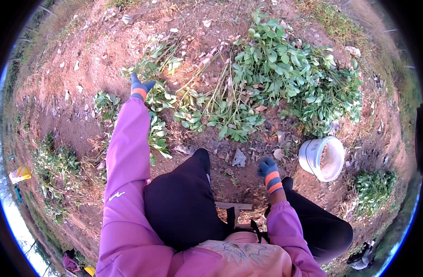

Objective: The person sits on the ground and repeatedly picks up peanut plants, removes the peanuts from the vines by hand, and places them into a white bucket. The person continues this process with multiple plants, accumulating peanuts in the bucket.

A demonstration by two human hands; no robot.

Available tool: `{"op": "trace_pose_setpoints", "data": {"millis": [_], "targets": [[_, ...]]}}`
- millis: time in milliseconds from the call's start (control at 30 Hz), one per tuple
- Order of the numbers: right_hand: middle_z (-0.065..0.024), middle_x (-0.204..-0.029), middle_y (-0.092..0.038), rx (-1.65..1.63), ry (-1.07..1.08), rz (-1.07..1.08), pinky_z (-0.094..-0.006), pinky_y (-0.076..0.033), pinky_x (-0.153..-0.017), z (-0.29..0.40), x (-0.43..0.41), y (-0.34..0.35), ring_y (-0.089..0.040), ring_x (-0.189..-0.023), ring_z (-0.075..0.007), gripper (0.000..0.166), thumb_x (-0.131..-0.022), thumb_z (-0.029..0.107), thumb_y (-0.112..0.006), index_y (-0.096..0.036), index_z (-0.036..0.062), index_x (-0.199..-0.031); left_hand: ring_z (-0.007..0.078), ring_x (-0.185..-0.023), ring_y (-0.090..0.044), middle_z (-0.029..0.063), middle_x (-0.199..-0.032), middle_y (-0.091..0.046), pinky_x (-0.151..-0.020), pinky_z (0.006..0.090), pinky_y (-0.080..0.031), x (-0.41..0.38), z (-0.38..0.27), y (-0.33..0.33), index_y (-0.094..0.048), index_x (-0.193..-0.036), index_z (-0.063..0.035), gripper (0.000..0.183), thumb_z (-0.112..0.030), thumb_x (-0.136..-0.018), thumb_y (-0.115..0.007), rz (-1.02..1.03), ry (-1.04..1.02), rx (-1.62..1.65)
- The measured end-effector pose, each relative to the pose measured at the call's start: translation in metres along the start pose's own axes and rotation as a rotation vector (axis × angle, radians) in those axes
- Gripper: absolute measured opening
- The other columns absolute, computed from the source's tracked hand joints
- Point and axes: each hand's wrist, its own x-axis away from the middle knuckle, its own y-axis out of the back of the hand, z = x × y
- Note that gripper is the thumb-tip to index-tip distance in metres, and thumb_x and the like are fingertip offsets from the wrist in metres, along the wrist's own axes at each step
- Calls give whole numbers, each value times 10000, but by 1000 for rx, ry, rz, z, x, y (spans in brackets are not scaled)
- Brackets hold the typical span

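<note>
My left hand [141, 86], in a blue-grey knit glove with an orange band, reaches forward over uprooted leafy plants [159, 95]. Its thumb stands apart from the fingers, and I see nothing between them. My right hand [268, 171], in a matching striped glove, is near my knees above the soil. Its fingers look curled and blurred, so whether they hold anything is hidden. Ahead lies a big heap of green plants [277, 65], their long stems pointing left. To the right of my right hand, a white plastic bucket [310, 157] leans, with tan lumps, possibly peanut pods, inside.
Beneath me is a low seat frame [234, 206]. More plant piles lie at the left [59, 162] and right [374, 188]. Dry leaves [239, 158] litter the reddish soil. A yellow and white bag [20, 174] is at the far left. Another person [71, 261] appears behind at lower left.
</note>
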Motion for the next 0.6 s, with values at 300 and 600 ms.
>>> {"op": "trace_pose_setpoints", "data": {"millis": [300,600], "targets": [[-42,-752,-547,-63,-34,45,-310,-493,-518,7,7,-30,-560,-604,-166,254,-763,129,-549,-522,63,-1007,222,-872,-547,136,-981,-585,-772,296,-415,72,-27,-93,-473,-1123,33,499,-254,-738,-611,153,-53,-392],[-49,-798,-550,-178,273,178,-274,-460,-548,112,11,-120,-509,-613,-131,337,-773,280,-589,-524,57,-1016,91,-836,-531,49,-952,-581,-742,207,-431,268,-78,-73,-479,-1132,23,367,-88,-795,-572,630,-84,-48]]}}
